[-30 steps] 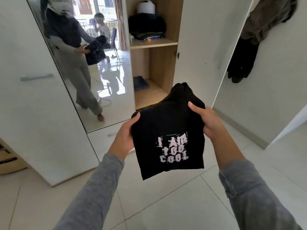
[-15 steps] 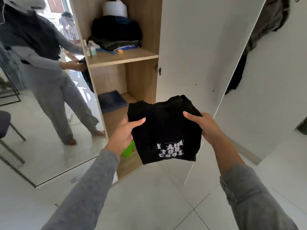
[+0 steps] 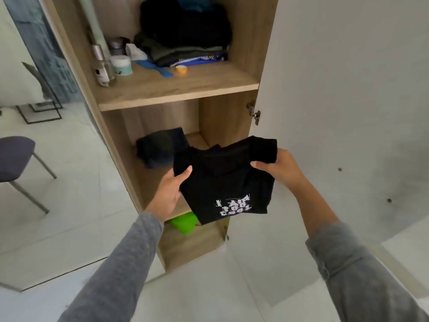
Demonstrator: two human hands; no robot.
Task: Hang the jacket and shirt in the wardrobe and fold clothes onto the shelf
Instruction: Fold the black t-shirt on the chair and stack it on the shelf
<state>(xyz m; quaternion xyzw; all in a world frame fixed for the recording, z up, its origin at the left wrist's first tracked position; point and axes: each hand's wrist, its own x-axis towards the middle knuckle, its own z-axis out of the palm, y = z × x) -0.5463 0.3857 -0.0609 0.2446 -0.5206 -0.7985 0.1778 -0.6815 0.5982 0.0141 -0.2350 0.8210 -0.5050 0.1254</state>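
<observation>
My left hand (image 3: pixel 170 194) grips the left edge of the folded black T-shirt (image 3: pixel 222 182), thumb curled over the top of the cloth and fingers hidden beneath it. My right hand (image 3: pixel 278 168) pinches the shirt's upper right corner, with the fabric bunched under the thumb. The shirt spans the gap between the two hands, its white print facing me near the lower edge. I see it held at the mouth of the open wardrobe (image 3: pixel 222 117), over the front of the lower shelf (image 3: pixel 151 180); I cannot tell whether it touches the wood. Behind it on that shelf lies a dark folded garment (image 3: pixel 162 147), and a green object (image 3: pixel 184 224) shows just below the shirt. The upper shelf (image 3: pixel 176 89) carries a stack of clothes (image 3: pixel 185 43) beside a jar (image 3: pixel 121 65). The white door (image 3: pixel 336 89) stands open to my right.
</observation>
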